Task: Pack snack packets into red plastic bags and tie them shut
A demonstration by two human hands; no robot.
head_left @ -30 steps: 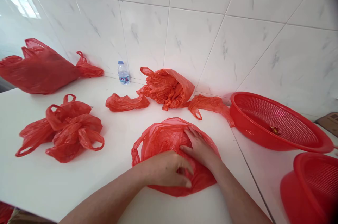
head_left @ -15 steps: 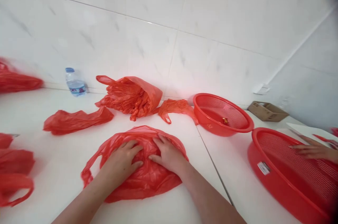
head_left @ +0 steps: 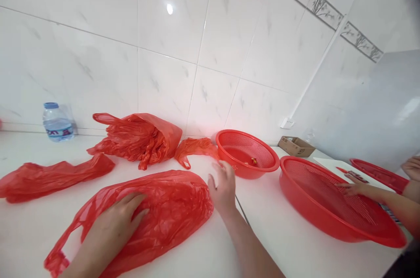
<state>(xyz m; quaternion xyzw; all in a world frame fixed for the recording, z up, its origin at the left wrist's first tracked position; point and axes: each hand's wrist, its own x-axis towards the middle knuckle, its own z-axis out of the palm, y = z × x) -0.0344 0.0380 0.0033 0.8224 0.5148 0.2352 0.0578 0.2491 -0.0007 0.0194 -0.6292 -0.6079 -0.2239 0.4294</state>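
A red plastic bag [head_left: 173,208] lies spread on the white table in front of me, with a loop handle at its near left end. My left hand [head_left: 113,225] rests on the bag's left part, fingers stretched out and the thumb apart. Just off the bag's right end, my right hand [head_left: 223,186] is raised with its fingers apart and slightly curled, holding nothing. Behind the bag, a bundle of red plastic bags [head_left: 138,138] leans by the wall. A single flattened red bag [head_left: 55,177] lies to the left, and a small one [head_left: 198,149] lies right of the bundle.
A red basket [head_left: 247,171] with a small gold-coloured item inside stands behind my right hand. A larger red basket [head_left: 315,208] is at the right, with another person's hand [head_left: 354,188] over it. A water bottle [head_left: 58,123] and a cardboard box [head_left: 296,146] stand by the wall.
My right hand has lifted off the bag and moved right. My left hand stays on the bag, which is now stretched longer. The view has turned right.
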